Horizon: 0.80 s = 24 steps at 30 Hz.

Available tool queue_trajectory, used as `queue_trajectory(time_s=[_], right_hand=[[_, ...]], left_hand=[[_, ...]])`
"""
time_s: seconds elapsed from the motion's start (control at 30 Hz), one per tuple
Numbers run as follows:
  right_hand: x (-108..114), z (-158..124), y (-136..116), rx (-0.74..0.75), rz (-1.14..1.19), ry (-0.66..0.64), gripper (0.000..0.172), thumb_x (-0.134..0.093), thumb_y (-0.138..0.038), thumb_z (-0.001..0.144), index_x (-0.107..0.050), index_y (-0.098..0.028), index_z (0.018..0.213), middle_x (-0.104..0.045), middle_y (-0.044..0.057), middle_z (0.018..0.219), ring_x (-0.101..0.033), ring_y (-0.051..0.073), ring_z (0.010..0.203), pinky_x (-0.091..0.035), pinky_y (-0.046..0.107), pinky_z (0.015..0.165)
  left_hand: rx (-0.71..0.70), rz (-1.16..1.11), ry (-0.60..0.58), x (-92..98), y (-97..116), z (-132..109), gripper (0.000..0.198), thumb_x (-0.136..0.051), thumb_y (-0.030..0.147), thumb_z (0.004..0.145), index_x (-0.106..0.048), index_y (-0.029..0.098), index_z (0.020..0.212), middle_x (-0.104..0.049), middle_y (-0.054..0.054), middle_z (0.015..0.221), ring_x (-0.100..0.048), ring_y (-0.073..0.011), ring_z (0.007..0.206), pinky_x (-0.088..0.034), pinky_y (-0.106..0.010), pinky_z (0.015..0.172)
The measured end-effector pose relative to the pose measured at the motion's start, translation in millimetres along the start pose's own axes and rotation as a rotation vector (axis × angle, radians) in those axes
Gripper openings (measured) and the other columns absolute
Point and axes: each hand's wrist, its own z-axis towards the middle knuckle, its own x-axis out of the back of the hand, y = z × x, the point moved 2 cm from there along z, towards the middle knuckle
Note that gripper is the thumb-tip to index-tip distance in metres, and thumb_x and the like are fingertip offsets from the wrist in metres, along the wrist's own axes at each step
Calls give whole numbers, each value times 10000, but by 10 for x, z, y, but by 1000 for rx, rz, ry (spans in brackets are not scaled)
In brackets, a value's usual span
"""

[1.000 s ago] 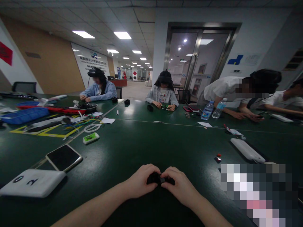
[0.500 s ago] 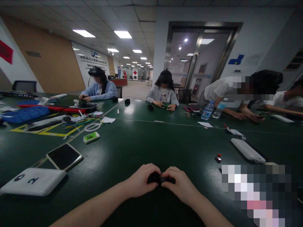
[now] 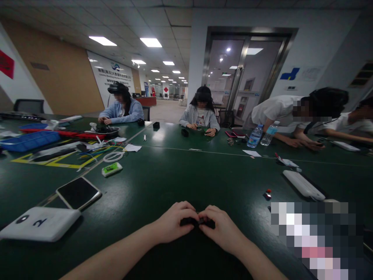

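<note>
Close in front of me, above the dark green table, my two hands meet at a small black object. My left hand grips its left part between thumb and fingers. The right part is pinched by my right hand, whose fingertips almost touch those of the left. Both hands cover most of the object, so its kind and full shape stay hidden.
On the left lie a white case marked 2, a dark-screened device, a green-and-white packet and a blue tray. Rightward are a small red-topped item, a white device and water bottles. Several people sit opposite.
My left fingers have closed down further over the black object, and less of it shows between the hands. Both hands otherwise stay in place.
</note>
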Motion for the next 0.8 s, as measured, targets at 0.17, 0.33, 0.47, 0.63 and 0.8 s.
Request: queue_trajectory(time_s=[0.17,0.33,0.47,0.63,0.8], right_hand=[[-22,13,34,-32,13,-11,148,-613,-221,767,-660,-268,900,-596,-12,858,-531,164,844,-404,277,745],[-24,17,33,-41,-11,22,123,-657,-256,741,-684,-272,860,-580,-7,829,-512,174,857,-392,288,745],[-20,28,81,-63,21,1,238,-700,-276,691,-685,-282,928,-568,-3,844,-515,175,846,-397,286,736],[107,49,351,-168,112,117,316,-602,-358,775,-617,-259,1075,-551,1,828,-527,150,746,-420,271,677],[207,57,645,-249,169,131,331,-501,-420,836,-601,-222,1081,-583,28,884,-569,180,804,-453,307,707]], left_hand=[[10,10,-9,2,-14,2,275,-588,208,781,-610,299,1039,-524,-16,1114,-499,-179,1043,-385,-351,933],[-3,51,-13,-18,-17,6,307,-585,195,777,-628,328,1051,-523,-18,1134,-491,-190,1068,-385,-357,934],[-49,155,-20,-10,-19,2,325,-564,216,798,-630,370,1076,-528,-25,1154,-495,-207,1063,-386,-369,912],[53,313,55,280,-298,-62,359,-524,225,811,-603,395,1116,-540,-13,1178,-501,-205,1052,-377,-369,905],[599,523,308,893,-965,-389,360,-408,290,859,-583,337,1170,-552,-54,1173,-521,-230,1062,-385,-386,906]])
